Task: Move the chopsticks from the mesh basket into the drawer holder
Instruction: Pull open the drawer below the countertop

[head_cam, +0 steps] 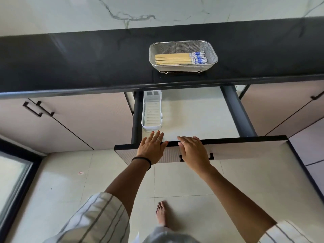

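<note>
Several bamboo chopsticks (pixel 177 59) with blue-and-white patterned ends lie side by side in a steel mesh basket (pixel 208 50) on the black countertop. Below it, a drawer (pixel 196 111) stands pulled out. A white slotted plastic holder (pixel 151 109) with nothing in it sits along the drawer's left side. My left hand (pixel 152 147) reaches over the drawer's front edge with straight, spread fingers, just short of the holder. My right hand (pixel 192 149) rests on the top of the drawer front, fingers bent over the edge, above the black handle.
The black countertop (pixel 87 58) runs the full width under a marble wall. Closed cabinet doors with black handles (pixel 39 108) flank the drawer. The drawer front (pixel 245 149) juts out over the tiled floor, where my bare foot (pixel 162 213) stands.
</note>
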Demonstrator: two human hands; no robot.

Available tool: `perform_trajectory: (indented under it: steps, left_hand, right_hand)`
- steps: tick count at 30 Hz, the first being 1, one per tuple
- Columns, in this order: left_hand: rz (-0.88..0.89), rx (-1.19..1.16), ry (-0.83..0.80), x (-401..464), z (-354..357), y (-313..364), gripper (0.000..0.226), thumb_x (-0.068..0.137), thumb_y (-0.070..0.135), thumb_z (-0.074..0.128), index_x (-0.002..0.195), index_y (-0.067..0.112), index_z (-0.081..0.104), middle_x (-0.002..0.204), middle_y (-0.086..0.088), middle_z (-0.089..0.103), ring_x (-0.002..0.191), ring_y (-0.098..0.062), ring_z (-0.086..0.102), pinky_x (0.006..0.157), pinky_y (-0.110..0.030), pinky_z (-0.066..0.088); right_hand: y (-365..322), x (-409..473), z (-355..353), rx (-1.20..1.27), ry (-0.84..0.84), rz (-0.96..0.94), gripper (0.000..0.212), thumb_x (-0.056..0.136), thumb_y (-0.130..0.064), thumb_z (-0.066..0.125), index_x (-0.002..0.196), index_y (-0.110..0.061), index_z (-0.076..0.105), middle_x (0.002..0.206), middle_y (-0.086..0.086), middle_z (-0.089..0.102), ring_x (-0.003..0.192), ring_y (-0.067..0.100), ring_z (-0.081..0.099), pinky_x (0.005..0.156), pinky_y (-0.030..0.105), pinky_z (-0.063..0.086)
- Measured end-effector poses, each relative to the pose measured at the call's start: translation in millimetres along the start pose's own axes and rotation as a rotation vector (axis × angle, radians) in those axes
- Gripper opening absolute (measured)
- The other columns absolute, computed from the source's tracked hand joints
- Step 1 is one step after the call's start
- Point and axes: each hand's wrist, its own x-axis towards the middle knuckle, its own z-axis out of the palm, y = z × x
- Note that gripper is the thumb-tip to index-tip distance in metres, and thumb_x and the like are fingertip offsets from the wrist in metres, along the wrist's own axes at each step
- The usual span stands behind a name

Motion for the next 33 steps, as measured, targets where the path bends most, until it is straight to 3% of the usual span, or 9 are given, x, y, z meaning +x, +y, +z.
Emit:
perform_trajectory:
  steps: [4, 12, 14, 17, 19, 21, 23, 26, 33]
  left_hand:
    - [-0.074, 0.004, -0.008, -28.6, 8.9, 14.3, 0.057, 0.104, 0.044, 0.016, 0.155, 0.019, 0.010, 0.163, 0.000, 0.002, 0.150, -0.018, -0.003, 0.122, -0.041, 0.002]
    - [-0.129, 0.019, -0.043, -82.5, 31.1, 32.1, 0.057, 0.104, 0.042, 0.016, 0.154, 0.015, 0.012, 0.163, -0.003, 0.000, 0.150, -0.021, -0.004, 0.122, -0.042, 0.003]
    - [-0.128, 0.025, -0.052, -95.2, 36.0, 34.5, 0.056, 0.104, 0.042, 0.016, 0.154, 0.015, 0.013, 0.163, -0.003, 0.001, 0.150, -0.021, -0.004, 0.122, -0.042, 0.003]
    - [-0.110, 0.033, -0.087, -111.0, 42.0, 35.9, 0.056, 0.105, 0.042, 0.017, 0.154, 0.016, 0.016, 0.163, -0.003, 0.006, 0.151, -0.020, -0.002, 0.122, -0.043, 0.005]
    - [-0.105, 0.040, -0.127, -120.7, 45.4, 36.9, 0.056, 0.104, 0.043, 0.016, 0.153, 0.016, 0.019, 0.162, -0.002, 0.010, 0.151, -0.019, 0.001, 0.122, -0.042, 0.006]
    - [-0.103, 0.048, -0.142, -126.7, 45.5, 37.6, 0.056, 0.104, 0.043, 0.017, 0.152, 0.015, 0.022, 0.161, -0.003, 0.017, 0.150, -0.020, 0.008, 0.121, -0.042, 0.009]
    - [-0.104, 0.050, -0.129, -129.4, 42.4, 39.8, 0.056, 0.104, 0.045, 0.020, 0.148, 0.013, 0.033, 0.154, -0.008, 0.034, 0.144, -0.024, 0.029, 0.118, -0.042, 0.023]
    - [-0.117, 0.081, -0.123, -130.9, 36.5, 44.5, 0.051, 0.103, 0.047, 0.026, 0.125, 0.010, 0.053, 0.125, -0.011, 0.062, 0.114, -0.028, 0.058, 0.097, -0.040, 0.046]
    - [-0.126, 0.073, -0.151, -131.3, 27.6, 46.6, 0.049, 0.101, 0.048, 0.032, 0.115, 0.008, 0.058, 0.110, -0.011, 0.066, 0.101, -0.027, 0.063, 0.090, -0.039, 0.052]
  right_hand:
    - [-5.7, -20.3, -4.7, 0.046, -0.072, 0.037, 0.039, 0.101, -0.025, 0.036, 0.131, -0.013, 0.058, 0.131, 0.002, 0.063, 0.123, 0.017, 0.055, 0.112, 0.031, 0.026]
    - [-17.5, -73.0, -11.3, 0.092, -0.112, 0.030, 0.037, 0.100, -0.023, 0.038, 0.126, -0.012, 0.061, 0.125, 0.006, 0.067, 0.117, 0.022, 0.060, 0.106, 0.032, 0.036]
    - [-20.5, -86.6, -15.4, 0.102, -0.127, 0.025, 0.034, 0.100, -0.023, 0.039, 0.117, -0.011, 0.067, 0.115, 0.008, 0.071, 0.109, 0.026, 0.064, 0.098, 0.033, 0.042]
    - [-22.4, -98.9, -21.8, 0.114, -0.195, 0.083, 0.035, 0.098, -0.028, 0.042, 0.092, -0.008, 0.070, 0.096, 0.013, 0.073, 0.090, 0.033, 0.064, 0.073, 0.031, 0.045]
    - [-24.4, -105.4, -26.3, 0.121, -0.267, 0.140, 0.042, 0.098, -0.032, 0.044, 0.063, -0.010, 0.053, 0.081, 0.017, 0.066, 0.075, 0.034, 0.055, 0.063, 0.028, 0.038]
    - [-26.5, -108.8, -30.1, 0.132, -0.316, 0.163, 0.049, 0.097, -0.034, 0.045, 0.053, -0.018, 0.031, 0.079, 0.015, 0.061, 0.076, 0.034, 0.053, 0.064, 0.028, 0.038]
    - [-27.6, -108.4, -33.8, 0.140, -0.336, 0.166, 0.050, 0.098, -0.032, 0.045, 0.054, -0.021, 0.025, 0.082, 0.013, 0.060, 0.079, 0.034, 0.055, 0.066, 0.028, 0.039]
    - [-28.6, -106.3, -39.4, 0.147, -0.374, 0.190, 0.050, 0.098, -0.032, 0.046, 0.055, -0.020, 0.024, 0.063, 0.004, 0.042, 0.073, 0.029, 0.043, 0.065, 0.028, 0.035]
    - [-30.1, -96.2, -43.5, 0.107, -0.448, 0.214, 0.047, 0.096, -0.032, 0.048, 0.055, -0.019, 0.027, 0.078, 0.010, 0.047, 0.077, 0.029, 0.043, 0.069, 0.028, 0.036]
